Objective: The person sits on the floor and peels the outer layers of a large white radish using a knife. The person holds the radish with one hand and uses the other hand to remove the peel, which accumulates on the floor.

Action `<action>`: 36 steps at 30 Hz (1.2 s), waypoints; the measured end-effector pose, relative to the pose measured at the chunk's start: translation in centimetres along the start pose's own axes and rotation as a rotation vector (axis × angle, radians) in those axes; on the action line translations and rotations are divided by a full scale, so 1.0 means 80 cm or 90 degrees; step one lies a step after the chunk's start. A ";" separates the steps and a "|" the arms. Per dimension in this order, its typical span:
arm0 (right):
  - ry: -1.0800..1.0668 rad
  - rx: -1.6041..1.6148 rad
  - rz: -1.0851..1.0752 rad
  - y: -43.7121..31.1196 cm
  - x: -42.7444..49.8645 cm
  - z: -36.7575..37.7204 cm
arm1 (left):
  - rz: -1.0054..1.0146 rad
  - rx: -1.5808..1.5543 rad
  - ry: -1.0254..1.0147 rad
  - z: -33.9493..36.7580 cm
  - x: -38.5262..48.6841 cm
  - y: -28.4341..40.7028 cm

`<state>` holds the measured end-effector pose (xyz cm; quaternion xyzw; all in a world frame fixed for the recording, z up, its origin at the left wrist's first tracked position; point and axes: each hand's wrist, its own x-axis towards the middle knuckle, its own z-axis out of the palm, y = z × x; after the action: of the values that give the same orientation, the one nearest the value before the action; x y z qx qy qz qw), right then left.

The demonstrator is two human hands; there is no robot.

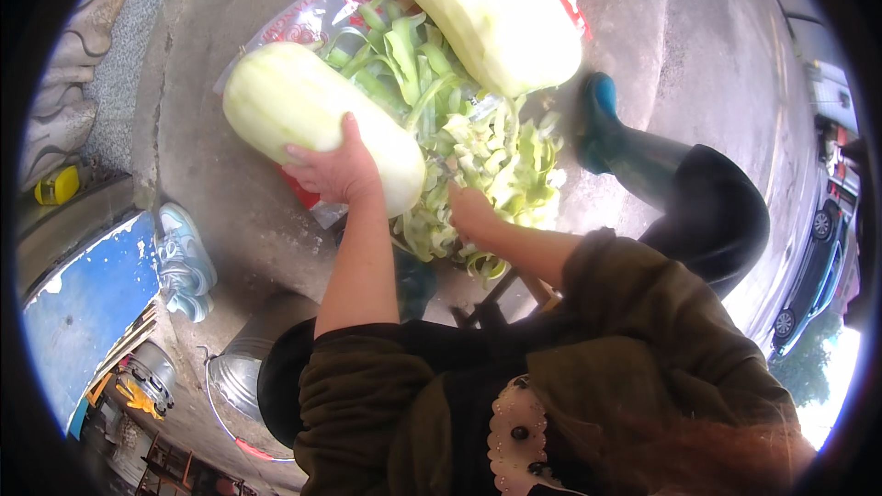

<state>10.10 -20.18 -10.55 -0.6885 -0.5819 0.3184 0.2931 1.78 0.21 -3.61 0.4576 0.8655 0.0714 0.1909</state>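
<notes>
A large peeled wax gourd (310,117), pale green and smooth, lies tilted on a printed plastic sheet (296,17). My left hand (341,164) grips its near side, thumb on top and fingers spread along the flank. Just off the gourd's right end is my right hand (474,213), fingers curled above a heap of pale peelings (499,158). Whether a small tool sits in those fingers cannot be made out. Longer green peel strips (406,58) lie between this gourd and a second peeled gourd (496,21), whose top is overexposed and cut by the frame edge.
A teal rubber boot (603,124) on my leg stands right of the peelings. At left are pale blue sneakers (186,258) beside a blue board (96,310). A metal bucket (238,375) stands near my other leg. A parked car (813,269) shows at far right.
</notes>
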 end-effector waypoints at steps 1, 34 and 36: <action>-0.024 0.095 0.125 -0.005 0.003 0.011 | -0.003 0.004 -0.005 0.000 0.001 0.000; -0.401 -0.002 0.178 -0.057 0.041 -0.053 | 0.071 -0.297 0.009 0.004 0.036 -0.094; -0.433 -0.005 0.168 -0.070 0.003 -0.071 | 0.076 -0.320 0.004 0.005 0.036 -0.093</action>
<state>11.13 -19.31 -2.70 -0.6138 -0.5532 0.5621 0.0368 -5.20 -1.72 -6.91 0.4460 0.7926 0.2965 0.2914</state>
